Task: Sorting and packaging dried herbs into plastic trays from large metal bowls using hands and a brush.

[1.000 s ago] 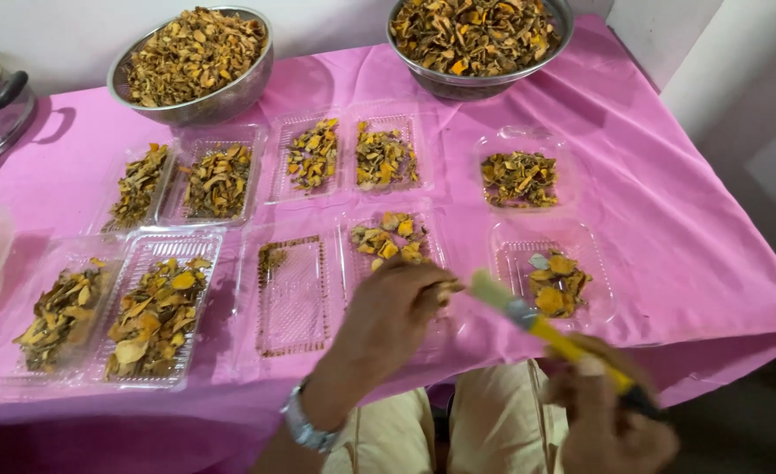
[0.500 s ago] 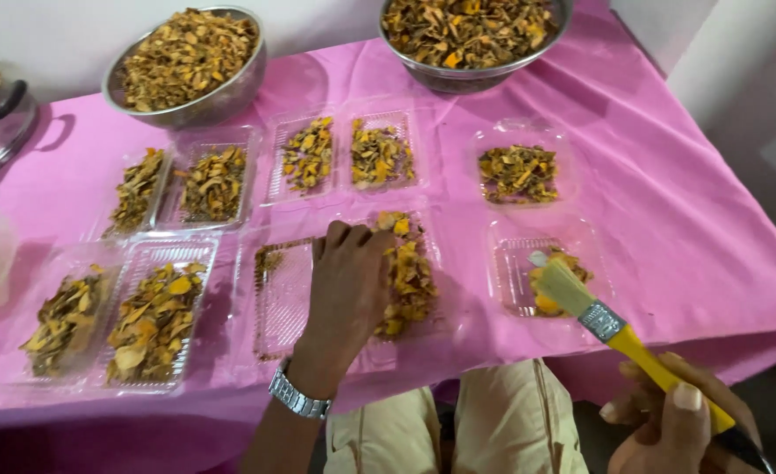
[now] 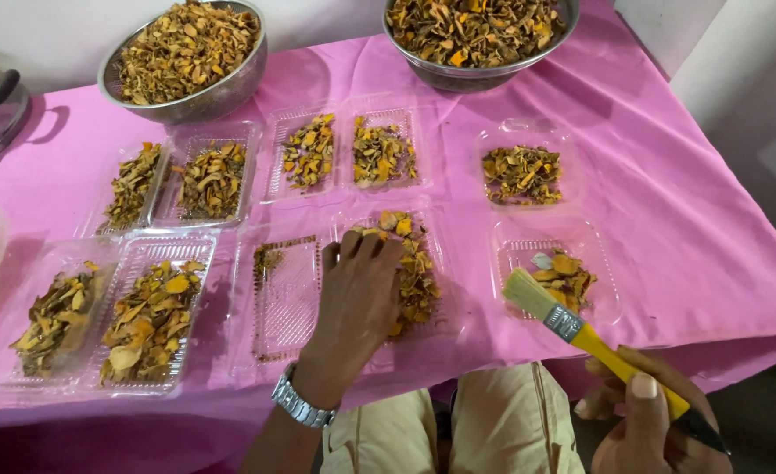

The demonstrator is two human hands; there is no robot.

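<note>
Since half a second ago the left hand (image 3: 359, 294) has hardly shifted: it stays flat on the dried yellow pieces (image 3: 414, 263) in the clear open container (image 3: 353, 281) at the middle of the table's near edge. The right hand (image 3: 647, 421) has drawn the yellow-handled brush (image 3: 581, 333) a little inward and down, so the bristles now hang just left of the small tray of pieces (image 3: 564, 276) near the right front.

The left hand's fingers are spread and pressing down on the heap, not pinching anything. The right hand is closed around the brush handle, thumb on top.

I judge the main risk to be the light plastic container: it sits near the front edge of the pink table (image 3: 669, 175), and a push toward the body could slide it or tip pieces into the lap. The brush head, swung carelessly, could flick pieces out of the small tray.

Open room is scarce to the left, where filled containers (image 3: 151, 307) stand side by side. The bare cloth lies to the right, toward the far right corner. Two steel bowls (image 3: 186, 53) of pieces stand along the far edge, well apart from the hands.
</note>
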